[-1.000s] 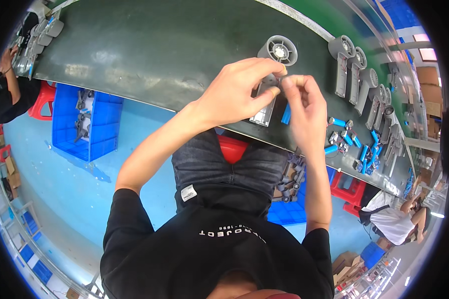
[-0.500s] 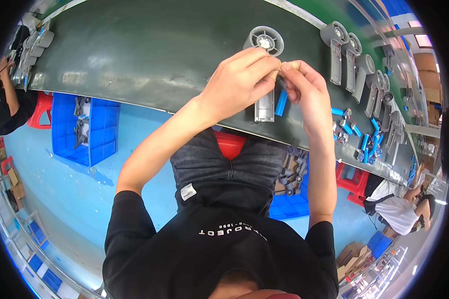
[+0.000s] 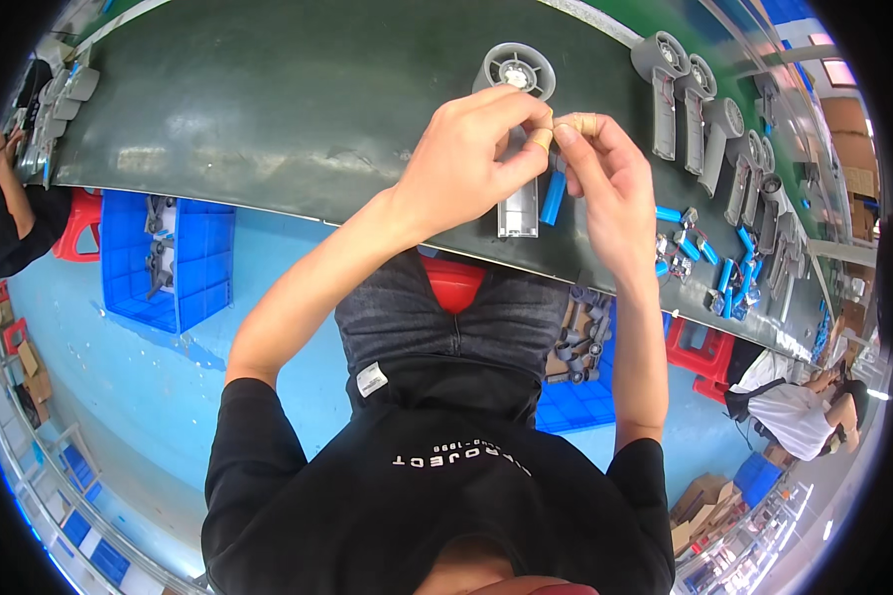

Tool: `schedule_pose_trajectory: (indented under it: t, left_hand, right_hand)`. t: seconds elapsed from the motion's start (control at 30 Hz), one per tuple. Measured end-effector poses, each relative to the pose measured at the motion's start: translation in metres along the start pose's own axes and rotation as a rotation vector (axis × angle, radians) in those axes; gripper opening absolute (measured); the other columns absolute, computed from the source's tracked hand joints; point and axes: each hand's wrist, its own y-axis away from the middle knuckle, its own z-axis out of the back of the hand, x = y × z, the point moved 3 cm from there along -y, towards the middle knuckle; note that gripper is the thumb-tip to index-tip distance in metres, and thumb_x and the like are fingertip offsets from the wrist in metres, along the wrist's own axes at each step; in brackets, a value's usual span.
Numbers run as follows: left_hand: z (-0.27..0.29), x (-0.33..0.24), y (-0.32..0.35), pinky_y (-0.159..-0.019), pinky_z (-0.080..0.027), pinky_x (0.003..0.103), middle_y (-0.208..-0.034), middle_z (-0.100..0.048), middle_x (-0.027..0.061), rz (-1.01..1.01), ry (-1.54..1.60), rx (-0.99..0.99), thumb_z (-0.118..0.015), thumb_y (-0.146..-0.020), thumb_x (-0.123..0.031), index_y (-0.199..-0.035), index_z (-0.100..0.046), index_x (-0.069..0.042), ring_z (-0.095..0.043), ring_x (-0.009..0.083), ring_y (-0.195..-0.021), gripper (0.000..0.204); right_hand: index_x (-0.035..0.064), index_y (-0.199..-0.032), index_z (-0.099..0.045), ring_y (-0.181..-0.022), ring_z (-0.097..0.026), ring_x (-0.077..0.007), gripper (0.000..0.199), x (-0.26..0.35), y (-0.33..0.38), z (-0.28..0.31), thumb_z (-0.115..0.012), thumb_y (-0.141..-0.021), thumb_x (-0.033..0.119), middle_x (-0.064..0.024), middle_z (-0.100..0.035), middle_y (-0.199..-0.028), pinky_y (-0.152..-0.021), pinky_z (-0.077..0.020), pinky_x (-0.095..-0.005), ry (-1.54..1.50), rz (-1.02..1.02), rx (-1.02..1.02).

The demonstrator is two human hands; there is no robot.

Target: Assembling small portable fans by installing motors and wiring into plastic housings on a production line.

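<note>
My left hand [image 3: 481, 146] and my right hand [image 3: 608, 183] meet fingertip to fingertip above the bench, each in a pinch. Whatever lies between the fingers is too small to make out. Yellowish coverings wrap some fingertips on both. Beneath them lies a grey handheld fan housing [image 3: 545, 69], its round spoked head beyond my left hand and its open handle [image 3: 518, 215] pointing toward me. My left hand hides the part between. A blue cylindrical battery [image 3: 554, 201] hangs or lies just right of the handle, below my fingers; its upper end is hidden.
More grey fan housings [image 3: 665, 119] line the right of the dark green bench [image 3: 268, 109]. Several blue batteries with small circuit boards [image 3: 687, 238] lie nearer me. Blue crates [image 3: 203, 268] stand below the bench edge. Other people [image 3: 794, 412] sit at both far sides.
Both hands stay together over the fan housing, with only slight finger movement. The whole view has shifted a little, and the battery's lower end sits slightly further left and higher.
</note>
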Motion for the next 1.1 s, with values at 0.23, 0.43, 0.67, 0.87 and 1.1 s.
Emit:
schedule_pose_trajectory:
  t: [0.23, 0.43, 0.67, 0.87, 1.1]
  left_hand:
    - [0.001, 0.0, -0.001, -0.048, -0.03, 0.025, -0.073, -0.057, -0.0006, 0.079, 0.092, -0.024, -0.068, -0.077, 0.0, -0.088, -0.066, 0.001, -0.035, 0.0044, -0.05, 0.011]
    - [0.0, 0.002, 0.003, -0.046, -0.028, 0.024, -0.076, -0.059, 0.0, 0.05, 0.056, -0.043, -0.068, -0.077, 0.001, -0.089, -0.066, 0.0, -0.035, 0.0046, -0.05, 0.012]
    - [-0.004, 0.001, 0.003, -0.046, -0.029, 0.024, -0.077, -0.059, 0.0001, -0.01, 0.013, -0.026, -0.068, -0.077, 0.001, -0.089, -0.065, 0.0, -0.035, 0.0059, -0.05, 0.013]
    - [-0.007, 0.001, 0.003, -0.047, -0.03, 0.025, -0.076, -0.058, 0.0005, -0.019, 0.01, -0.065, -0.068, -0.075, 0.001, -0.089, -0.064, -0.001, -0.036, 0.0069, -0.05, 0.014]
    - [-0.009, -0.001, 0.003, -0.047, -0.03, 0.026, -0.075, -0.056, 0.0004, -0.021, 0.0, -0.032, -0.068, -0.074, 0.002, -0.088, -0.063, -0.001, -0.037, 0.0073, -0.05, 0.015]
  right_hand:
    - [0.0041, -0.121, -0.065, -0.074, -0.048, -0.0036, 0.029, -0.003, -0.002, 0.046, -0.063, -0.096, 0.018, 0.0011, -0.062, -0.095, -0.065, -0.04, -0.0186, 0.165, 0.048, -0.172]
    - [0.0027, -0.125, -0.064, -0.074, -0.049, -0.0056, 0.034, -0.012, -0.001, 0.024, -0.067, -0.092, 0.01, 0.0005, -0.06, -0.104, -0.068, -0.0427, -0.0201, 0.49, 0.071, -0.046]
    - [-0.0033, -0.122, -0.061, -0.096, -0.064, -0.0123, 0.029, -0.022, 0.007, 0.02, -0.062, -0.095, 0.007, -0.0096, -0.066, -0.109, -0.082, -0.0501, -0.0255, -0.014, 0.039, -0.107]
    - [-0.0044, -0.126, -0.059, -0.096, -0.064, -0.0124, 0.031, -0.022, 0.013, 0.004, -0.058, -0.096, 0.003, -0.0104, -0.068, -0.109, -0.087, -0.0519, -0.0258, -0.263, 0.141, -0.103]
    - [-0.0043, -0.12, -0.063, -0.094, -0.064, -0.0113, 0.031, -0.021, 0.015, 0.003, -0.066, -0.092, 0.006, -0.0082, -0.068, -0.108, -0.087, -0.0499, -0.0253, -0.198, -0.021, -0.003]
